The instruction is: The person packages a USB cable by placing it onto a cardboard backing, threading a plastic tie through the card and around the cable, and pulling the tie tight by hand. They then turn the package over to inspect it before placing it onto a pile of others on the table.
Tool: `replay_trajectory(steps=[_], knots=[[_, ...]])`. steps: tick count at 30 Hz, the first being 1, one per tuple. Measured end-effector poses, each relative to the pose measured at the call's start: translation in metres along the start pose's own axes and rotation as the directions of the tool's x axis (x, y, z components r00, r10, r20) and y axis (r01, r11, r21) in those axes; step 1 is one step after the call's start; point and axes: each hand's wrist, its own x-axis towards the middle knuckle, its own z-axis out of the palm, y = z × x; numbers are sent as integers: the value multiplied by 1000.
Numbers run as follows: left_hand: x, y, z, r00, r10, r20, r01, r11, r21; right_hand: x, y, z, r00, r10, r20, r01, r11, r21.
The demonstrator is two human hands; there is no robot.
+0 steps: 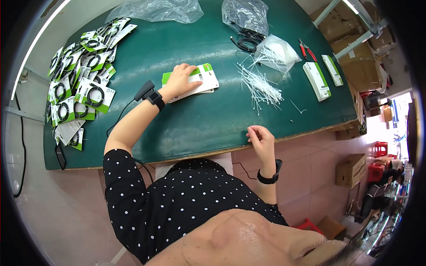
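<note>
- While it lies flat, the left hand [179, 80] presses open-palmed on a small stack of glossy white-and-green cardboard cards [202, 80].
- Right hand [262, 138], fingers loosely curled and holding nothing, rests at the green table's edge [213, 150]; thin white plastic cable ties [259, 86] lie beyond it.

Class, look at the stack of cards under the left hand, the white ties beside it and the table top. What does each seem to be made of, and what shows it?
Cards: probably printed card, flat and thin with a slight sheen, green and white.
Ties: likely plastic, thin stiff white strips lying straight.
Table top: dark green covering, perhaps rubber or vinyl, glossy, reflecting light; its front edge looks like pale wood.
</note>
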Motion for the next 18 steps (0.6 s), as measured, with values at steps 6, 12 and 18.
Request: replay_trajectory(steps=[6, 12, 18], knots=[[2, 27, -29, 974, -45, 220, 50, 999, -20, 15, 9, -6, 1000, -2, -18, 1, 1000, -14], [51, 23, -22, 987, 44, 155, -15, 983, -184, 25, 19, 0, 991, 23, -134, -12, 996, 83], [128, 42, 26, 993, 114, 7, -103, 926, -363, 26, 23, 16, 946, -190, -262, 149, 974, -169]])
